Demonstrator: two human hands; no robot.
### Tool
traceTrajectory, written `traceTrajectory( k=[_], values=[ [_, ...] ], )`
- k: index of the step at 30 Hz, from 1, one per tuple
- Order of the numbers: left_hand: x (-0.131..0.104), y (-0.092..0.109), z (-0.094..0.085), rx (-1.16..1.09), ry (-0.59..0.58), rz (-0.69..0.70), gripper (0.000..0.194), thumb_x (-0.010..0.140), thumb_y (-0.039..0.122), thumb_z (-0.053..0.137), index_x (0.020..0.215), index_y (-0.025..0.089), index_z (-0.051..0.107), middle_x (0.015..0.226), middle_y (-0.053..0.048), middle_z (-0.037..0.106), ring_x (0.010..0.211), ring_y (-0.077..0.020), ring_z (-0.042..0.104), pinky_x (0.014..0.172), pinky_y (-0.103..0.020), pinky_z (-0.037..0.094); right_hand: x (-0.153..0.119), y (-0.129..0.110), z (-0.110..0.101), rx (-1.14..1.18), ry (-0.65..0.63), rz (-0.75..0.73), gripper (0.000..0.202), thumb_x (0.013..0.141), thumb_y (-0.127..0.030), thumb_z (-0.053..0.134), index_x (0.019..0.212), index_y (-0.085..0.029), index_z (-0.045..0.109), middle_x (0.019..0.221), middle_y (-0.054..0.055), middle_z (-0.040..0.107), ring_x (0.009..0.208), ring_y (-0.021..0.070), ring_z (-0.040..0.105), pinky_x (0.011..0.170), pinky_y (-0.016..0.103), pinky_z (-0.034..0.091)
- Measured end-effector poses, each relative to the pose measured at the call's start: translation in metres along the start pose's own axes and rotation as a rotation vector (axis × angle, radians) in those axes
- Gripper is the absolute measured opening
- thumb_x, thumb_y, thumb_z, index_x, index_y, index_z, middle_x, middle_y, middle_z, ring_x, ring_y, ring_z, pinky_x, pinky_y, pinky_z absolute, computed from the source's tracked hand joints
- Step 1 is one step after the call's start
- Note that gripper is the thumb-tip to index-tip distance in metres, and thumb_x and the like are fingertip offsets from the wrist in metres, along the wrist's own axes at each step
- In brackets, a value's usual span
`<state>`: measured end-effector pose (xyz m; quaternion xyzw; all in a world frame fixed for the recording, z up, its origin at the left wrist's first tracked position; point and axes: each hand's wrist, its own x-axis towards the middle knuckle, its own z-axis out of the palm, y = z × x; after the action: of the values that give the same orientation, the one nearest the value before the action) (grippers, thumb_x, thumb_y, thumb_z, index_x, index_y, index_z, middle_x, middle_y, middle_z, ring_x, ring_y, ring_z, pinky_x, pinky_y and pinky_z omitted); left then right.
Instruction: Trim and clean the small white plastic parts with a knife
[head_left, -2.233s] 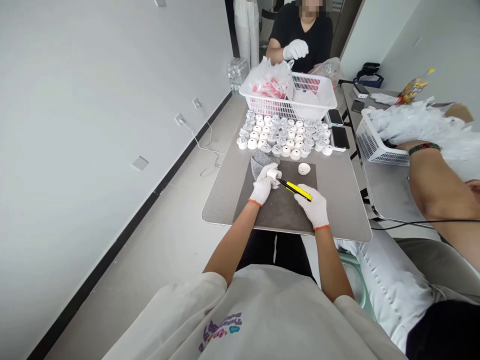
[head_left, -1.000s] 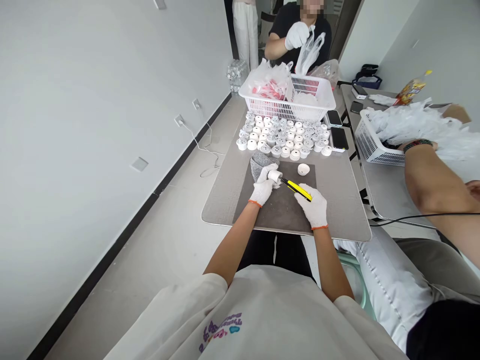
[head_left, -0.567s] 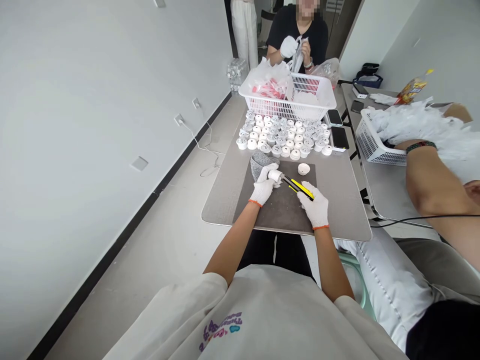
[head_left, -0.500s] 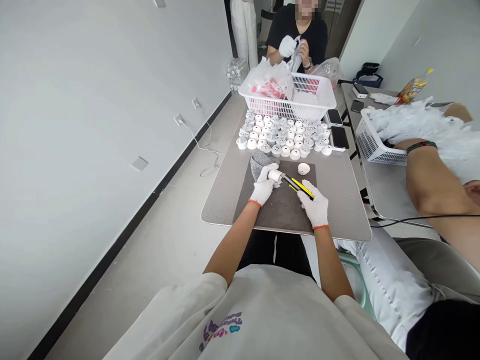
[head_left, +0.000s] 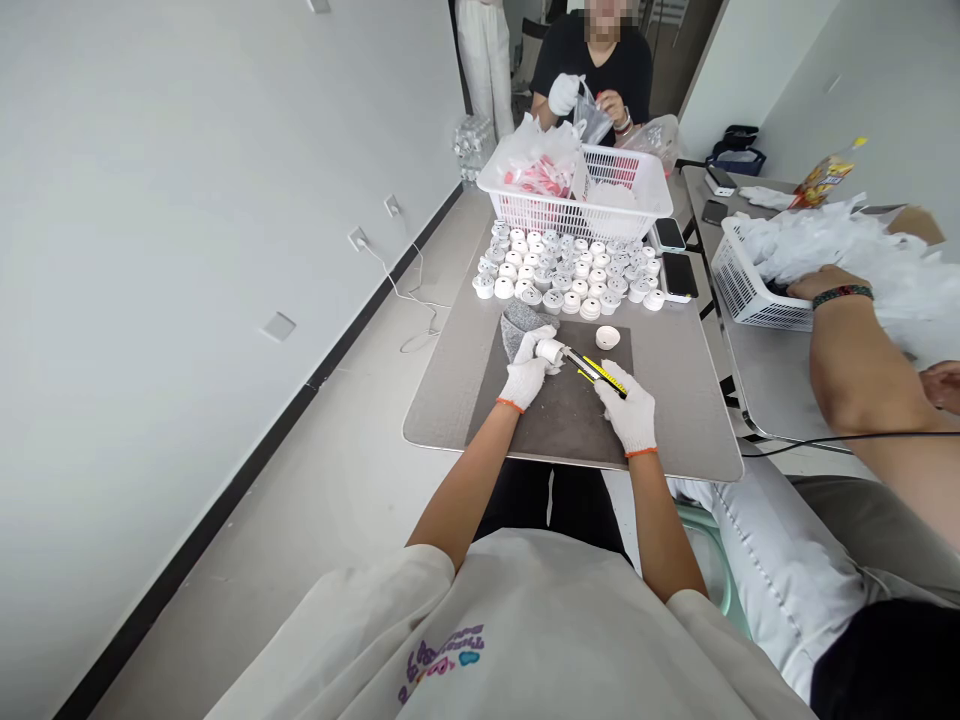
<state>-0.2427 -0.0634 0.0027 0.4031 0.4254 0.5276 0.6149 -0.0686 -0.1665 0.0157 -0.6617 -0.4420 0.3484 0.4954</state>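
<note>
My left hand, in a white knit glove, is closed around a small white round plastic part. In my gloved right hand is a yellow and black utility knife, its blade end pointing at the white part and touching or nearly touching it. A grey cloth lies just beyond my left hand. One loose white cup-shaped piece rests on the dark mat, beyond the knife. Several rows of similar white round parts stand farther back on the table.
A white basket with plastic bags and red pieces stands at the table's far end. Phones lie at the right edge. A person handles a bag opposite; another person's arm reaches into a second basket at right.
My hands and the knife stay almost in place, with only a slight shift. Opposite, the person's hands and bag have moved lower. The arm at right has shifted a little at its basket.
</note>
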Motion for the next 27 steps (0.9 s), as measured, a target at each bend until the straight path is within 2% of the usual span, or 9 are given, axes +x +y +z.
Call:
traceTrajectory(
  k=[3, 7, 13, 17, 21, 27],
  values=[
    [0.001, 0.001, 0.001, -0.001, -0.001, -0.004, 0.067, 0.05, 0.01, 0.051, 0.116, 0.021, 0.06, 0.119, -0.003, 0.068, 0.077, -0.0137, 0.066, 0.056, -0.021, 0.053, 0.001, 0.0, 0.0, -0.017, 0.007, -0.013, 0.053, 0.08, -0.048, 0.071, 0.129, -0.029, 0.072, 0.131, 0.001, 0.066, 0.066, 0.0097, 0.06, 0.051, 0.022, 0.058],
    [0.0, 0.004, 0.002, -0.032, 0.015, -0.03, 0.07, 0.048, 0.009, 0.05, 0.117, 0.02, 0.058, 0.109, -0.004, 0.071, 0.073, -0.0143, 0.066, 0.052, -0.021, 0.051, 0.002, 0.003, 0.0, -0.033, 0.004, -0.01, 0.055, 0.079, -0.049, 0.072, 0.13, -0.03, 0.071, 0.136, 0.0, 0.063, 0.079, 0.0138, 0.065, 0.051, 0.022, 0.059],
    [0.001, 0.008, 0.003, -0.039, 0.011, -0.074, 0.08, 0.049, 0.007, 0.055, 0.128, 0.02, 0.055, 0.092, -0.002, 0.071, 0.071, -0.015, 0.065, 0.051, -0.02, 0.048, 0.004, 0.008, -0.001, -0.065, -0.042, -0.018, 0.055, 0.08, -0.049, 0.072, 0.131, -0.03, 0.071, 0.129, 0.001, 0.067, 0.078, 0.0136, 0.065, 0.052, 0.022, 0.06],
    [0.002, 0.009, 0.002, -0.044, 0.013, -0.095, 0.085, 0.051, 0.01, 0.058, 0.135, 0.023, 0.052, 0.091, -0.002, 0.071, 0.071, -0.0141, 0.065, 0.054, -0.02, 0.049, 0.005, 0.008, -0.001, -0.054, -0.05, -0.015, 0.056, 0.08, -0.049, 0.072, 0.133, -0.029, 0.07, 0.131, 0.002, 0.066, 0.082, 0.0152, 0.067, 0.052, 0.023, 0.061],
    [0.001, 0.011, 0.002, -0.046, 0.037, -0.105, 0.087, 0.048, 0.01, 0.055, 0.135, 0.024, 0.053, 0.094, -0.001, 0.072, 0.069, -0.0139, 0.065, 0.049, -0.018, 0.045, 0.005, 0.008, -0.001, -0.069, -0.069, -0.028, 0.056, 0.079, -0.049, 0.073, 0.133, -0.031, 0.07, 0.136, 0.0, 0.063, 0.091, 0.0175, 0.069, 0.056, 0.023, 0.063],
    [0.0, 0.014, 0.004, -0.064, 0.015, -0.122, 0.089, 0.048, 0.011, 0.052, 0.136, 0.024, 0.05, 0.09, 0.0, 0.073, 0.063, -0.0129, 0.063, 0.044, -0.017, 0.038, 0.004, 0.007, -0.001, -0.065, -0.087, -0.012, 0.057, 0.078, -0.046, 0.076, 0.132, -0.03, 0.07, 0.136, 0.0, 0.063, 0.078, 0.0135, 0.068, 0.061, 0.026, 0.065]
  ],
)
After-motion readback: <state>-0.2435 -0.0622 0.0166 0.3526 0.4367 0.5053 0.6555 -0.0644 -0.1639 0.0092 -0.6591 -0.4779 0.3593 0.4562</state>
